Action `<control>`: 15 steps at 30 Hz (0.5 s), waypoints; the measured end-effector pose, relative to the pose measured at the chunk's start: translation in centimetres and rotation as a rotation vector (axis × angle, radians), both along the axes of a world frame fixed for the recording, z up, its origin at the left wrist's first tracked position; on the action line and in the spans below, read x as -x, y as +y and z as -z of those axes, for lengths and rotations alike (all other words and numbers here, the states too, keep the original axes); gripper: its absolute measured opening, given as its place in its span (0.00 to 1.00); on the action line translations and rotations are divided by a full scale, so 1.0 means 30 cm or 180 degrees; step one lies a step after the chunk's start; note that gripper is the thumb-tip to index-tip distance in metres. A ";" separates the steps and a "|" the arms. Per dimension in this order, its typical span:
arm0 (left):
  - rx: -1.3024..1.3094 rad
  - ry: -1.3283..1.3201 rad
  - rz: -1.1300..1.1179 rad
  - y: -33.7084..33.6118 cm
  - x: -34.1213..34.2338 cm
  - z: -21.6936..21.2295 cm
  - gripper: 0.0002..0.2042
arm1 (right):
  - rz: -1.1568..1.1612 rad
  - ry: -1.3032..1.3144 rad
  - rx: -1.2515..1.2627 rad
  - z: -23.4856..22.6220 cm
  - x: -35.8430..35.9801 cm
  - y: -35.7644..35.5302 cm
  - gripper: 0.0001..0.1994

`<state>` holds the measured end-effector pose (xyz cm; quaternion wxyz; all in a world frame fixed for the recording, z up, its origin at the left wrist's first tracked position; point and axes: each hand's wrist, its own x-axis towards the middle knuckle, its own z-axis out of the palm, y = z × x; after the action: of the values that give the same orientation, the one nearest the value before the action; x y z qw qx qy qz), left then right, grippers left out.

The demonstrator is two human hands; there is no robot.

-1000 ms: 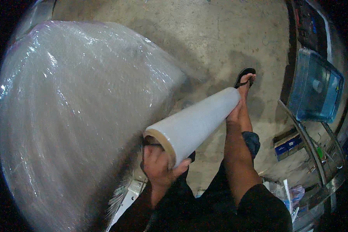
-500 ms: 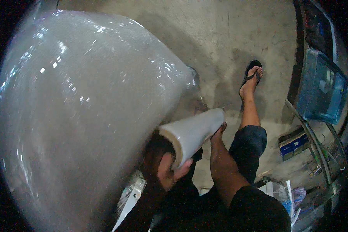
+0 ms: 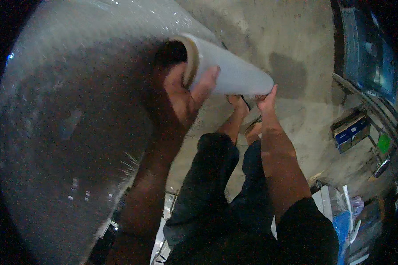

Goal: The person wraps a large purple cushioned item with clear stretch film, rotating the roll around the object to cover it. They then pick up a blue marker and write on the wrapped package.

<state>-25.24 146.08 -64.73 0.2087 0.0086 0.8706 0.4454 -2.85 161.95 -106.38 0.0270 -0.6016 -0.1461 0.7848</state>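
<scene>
L hand (image 3: 183,97) grasping near end of wht film roll (image 3: 232,66), fingers at core (image 3: 193,59) mouth, thumb outside. Roll aloft by lg film-wrapped load (image 3: 53,110). R hand (image 3: 266,100) gripping far end from below. Blue tub (image 3: 362,53) far R.

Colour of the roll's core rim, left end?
The core rim is tan, best seen in the head view, at the left hand.

black short sleeve (image 3: 306,223), right arm | dark cropped trousers (image 3: 203,183) | dark sandals (image 3: 247,104) (mostly hidden) | left hand (image 3: 185,95), right hand (image 3: 266,101): bare
</scene>
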 end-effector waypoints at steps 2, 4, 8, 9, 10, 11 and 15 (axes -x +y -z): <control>0.0341 0.0579 0.0112 0.003 0.006 0.006 0.21 | -0.0018 0.0032 -0.0007 -0.025 0.023 0.057 0.29; 0.0840 0.1184 0.0387 0.011 0.022 0.009 0.21 | -0.0117 0.0069 0.0013 -0.044 0.016 0.080 0.29; 0.1497 0.1331 0.0988 0.041 0.048 0.006 0.21 | 0.0118 0.0106 0.0101 -0.013 -0.052 0.005 0.28; 0.1294 0.1199 0.1198 0.057 0.044 0.009 0.21 | 0.0285 0.0222 -0.0102 0.013 -0.077 -0.015 0.28; 0.1431 0.1043 0.1067 0.033 0.019 0.003 0.21 | 0.0422 0.0292 0.0036 0.036 -0.098 -0.079 0.29; 0.1403 0.1099 0.1185 0.029 -0.013 -0.001 0.21 | 0.0615 0.0405 -0.0005 0.070 -0.128 -0.127 0.29; 0.1264 0.1778 0.1988 -0.133 -0.207 -0.015 0.21 | 0.1409 0.1890 0.0387 0.157 -0.329 -0.328 0.33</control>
<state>-19.02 142.09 -64.29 0.0880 0.3500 0.9176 0.1665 7.01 152.10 -111.08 0.2015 -0.3653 0.0486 0.9075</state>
